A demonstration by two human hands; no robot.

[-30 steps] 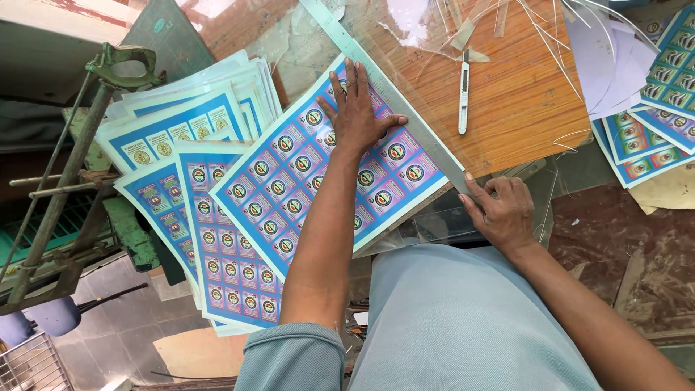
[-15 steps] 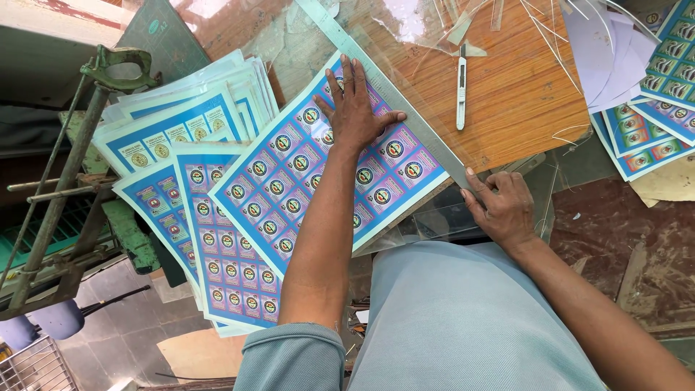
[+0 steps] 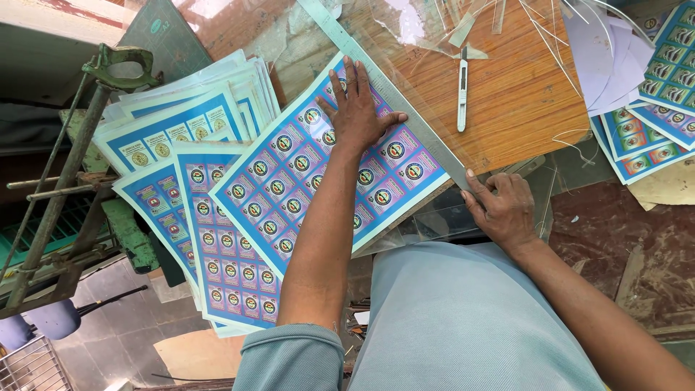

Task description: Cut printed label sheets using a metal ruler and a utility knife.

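The left hand (image 3: 356, 108) is lying flat, fingers spread, pressing on the top blue label sheet (image 3: 329, 170), whose upper edge is running along the long metal ruler (image 3: 391, 94). The right hand (image 3: 503, 206) is gripping the ruler's near end between thumb and curled fingers. Beyond the ruler, bare wooden bench (image 3: 507, 94) is lying open around the slim craft knife (image 3: 462, 90). More sheets (image 3: 181, 137) are fanning out at the left. Since the earlier frames, both hands are staying put.

Left hand (image 3: 356, 108) presses flat on the blue label sheet (image 3: 326, 170); right hand (image 3: 502, 206) grips the metal ruler (image 3: 394, 90) at its near end.
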